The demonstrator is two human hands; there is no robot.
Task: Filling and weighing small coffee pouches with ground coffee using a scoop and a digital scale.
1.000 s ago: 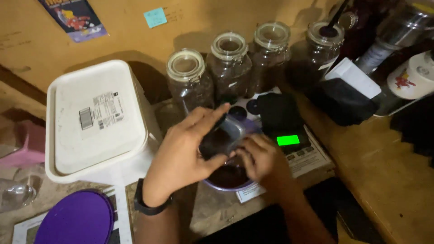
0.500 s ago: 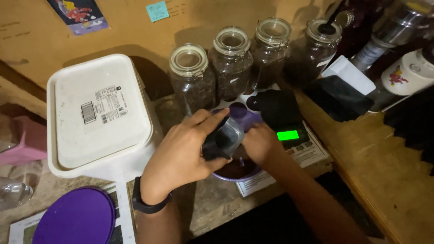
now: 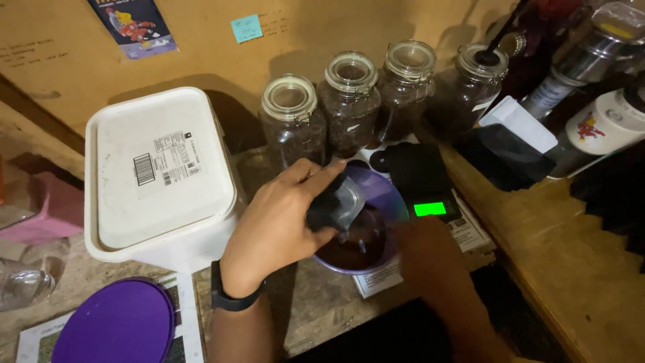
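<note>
I am seeing a small shiny metal scoop [image 3: 344, 202] catching the light above a smooth, glossy purple plastic bowl [image 3: 386, 202], both sitting over a rough, matt wooden worktop [image 3: 571, 269]. Beside them a white rectangular plastic tub [image 3: 161, 178] is showing a matt lid with a paper label, and clear glass jars [image 3: 349, 101] are gleaming behind.

To my left on the tabletop [image 3: 322, 316] sits a white lidded tub [image 3: 161, 181] with a round purple lid [image 3: 114, 326] lying flat just in front of it. Four glass clip-top jars [image 3: 349, 101] of dark contents stand in a row along the back wall, under a small blue sticky note [image 3: 246, 28] and a colourful card [image 3: 133, 25]. A white bottle [image 3: 608, 124] stands off to the right
</note>
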